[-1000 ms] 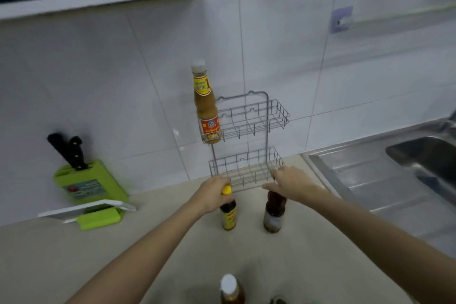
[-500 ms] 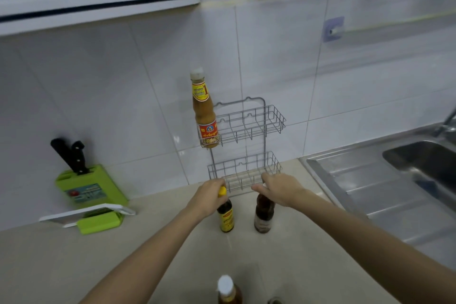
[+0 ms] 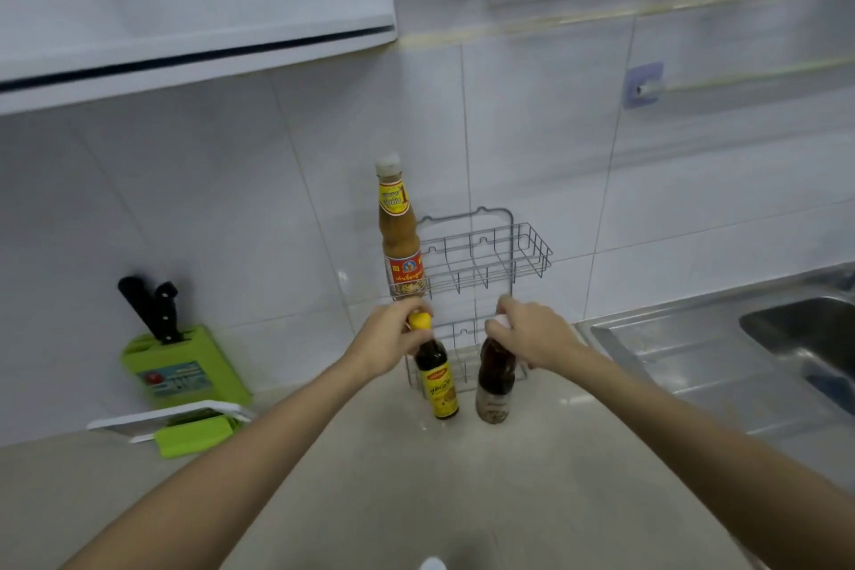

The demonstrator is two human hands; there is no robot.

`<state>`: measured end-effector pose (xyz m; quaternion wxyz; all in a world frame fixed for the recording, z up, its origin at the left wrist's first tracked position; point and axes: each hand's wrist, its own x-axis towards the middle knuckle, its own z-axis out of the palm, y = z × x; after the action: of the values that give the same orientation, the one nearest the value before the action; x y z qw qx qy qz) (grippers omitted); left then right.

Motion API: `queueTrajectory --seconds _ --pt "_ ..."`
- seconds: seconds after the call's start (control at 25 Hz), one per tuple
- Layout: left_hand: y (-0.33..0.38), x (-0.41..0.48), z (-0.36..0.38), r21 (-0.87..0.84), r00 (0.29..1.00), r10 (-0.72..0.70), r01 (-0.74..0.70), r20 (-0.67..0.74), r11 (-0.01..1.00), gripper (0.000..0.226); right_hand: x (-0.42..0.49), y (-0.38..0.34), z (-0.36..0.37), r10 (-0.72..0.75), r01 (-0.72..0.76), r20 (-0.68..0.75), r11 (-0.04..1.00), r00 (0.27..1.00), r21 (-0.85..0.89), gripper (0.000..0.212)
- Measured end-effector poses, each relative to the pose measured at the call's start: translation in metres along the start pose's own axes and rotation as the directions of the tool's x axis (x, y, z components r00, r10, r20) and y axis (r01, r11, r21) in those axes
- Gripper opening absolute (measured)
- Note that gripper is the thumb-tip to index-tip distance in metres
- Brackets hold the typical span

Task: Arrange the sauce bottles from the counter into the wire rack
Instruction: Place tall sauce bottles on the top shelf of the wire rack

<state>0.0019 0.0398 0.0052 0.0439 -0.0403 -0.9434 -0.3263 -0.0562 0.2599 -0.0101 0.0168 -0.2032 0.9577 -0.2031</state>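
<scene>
Gripping bottles (image 3: 437,377) upright, caps up.

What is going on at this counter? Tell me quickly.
A person is loading sauce bottles into the two-tier grey wire rack on the tiled wall. The left hand grips the yellow-capped dark bottle by its neck; the right hand grips the dark brown bottle at its top. Both are in front of the lower tier. A tall orange sauce bottle already stands in the upper tier.
</scene>
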Motion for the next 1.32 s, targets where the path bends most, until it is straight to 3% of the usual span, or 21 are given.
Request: queueTrajectory --seconds 0.2,0.44,0.64,0.84,1.16,1.32 --pt "0.062 0.041 -0.078 0.019 0.986 0.141 -0.140 -0.087 0.990 0.021 0.043 -0.024 -0.108 -0.032 0.062 -0.328 0.995 0.944 0.082 0.028" --pt "0.097 0.071 -0.133 0.097 0.947 0.253 -0.238 -0.200 0.966 0.021 0.074 -0.038 -0.178 0.017 0.082 -0.483 0.980 0.875 0.183 0.033" --pt "0.095 0.081 -0.127 0.225 0.925 0.281 -0.225 -0.257 0.948 0.023 0.094 -0.034 -0.163 0.016 0.072 -0.452 0.982 0.892 0.177 0.036" --pt "0.084 0.090 -0.106 0.377 0.939 0.294 -0.210 -0.180 0.902 0.030 0.121 -0.043 -0.147 -0.083 0.128 -0.333 0.985 0.939 0.114 0.047" --pt "0.085 0.105 -0.085 0.367 0.960 0.192 -0.106 -0.206 0.924 0.020 0.132 -0.047 -0.125 -0.204 0.234 -0.168 0.954 0.965 0.187 0.042" --pt "0.085 0.109 -0.086 0.338 0.964 0.175 -0.099 -0.200 0.936 0.012 0.129 -0.042 -0.123 -0.296 0.307 -0.114 0.946 0.948 0.101 0.041"
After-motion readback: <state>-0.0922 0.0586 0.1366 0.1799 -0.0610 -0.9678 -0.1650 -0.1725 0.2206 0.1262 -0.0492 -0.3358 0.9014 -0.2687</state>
